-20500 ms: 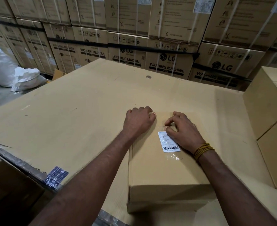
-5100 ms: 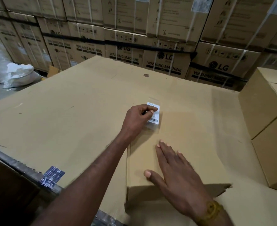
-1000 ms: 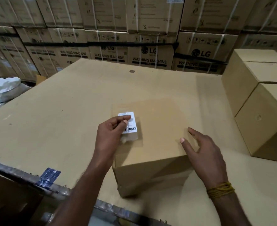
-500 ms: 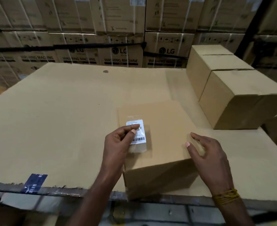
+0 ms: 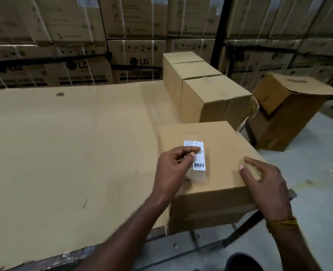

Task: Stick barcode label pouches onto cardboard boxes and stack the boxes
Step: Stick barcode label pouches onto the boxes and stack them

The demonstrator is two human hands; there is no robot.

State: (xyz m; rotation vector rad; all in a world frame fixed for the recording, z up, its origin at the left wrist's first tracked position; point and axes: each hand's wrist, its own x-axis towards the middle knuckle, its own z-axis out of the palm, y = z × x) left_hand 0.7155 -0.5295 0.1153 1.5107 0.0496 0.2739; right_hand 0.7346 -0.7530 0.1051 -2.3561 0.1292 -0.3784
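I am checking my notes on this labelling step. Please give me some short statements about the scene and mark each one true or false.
1. The left hand pinches the label pouch. True.
2. The pouch is over the small box top. True.
3. The right hand holds a tape roll. False: it holds nothing and rests at the box's right edge.
4. No other boxes are on the table. False: plain boxes sit behind.

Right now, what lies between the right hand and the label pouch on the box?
In the head view, only bare box top lies between the right hand and the label pouch, which the left hand pinches.
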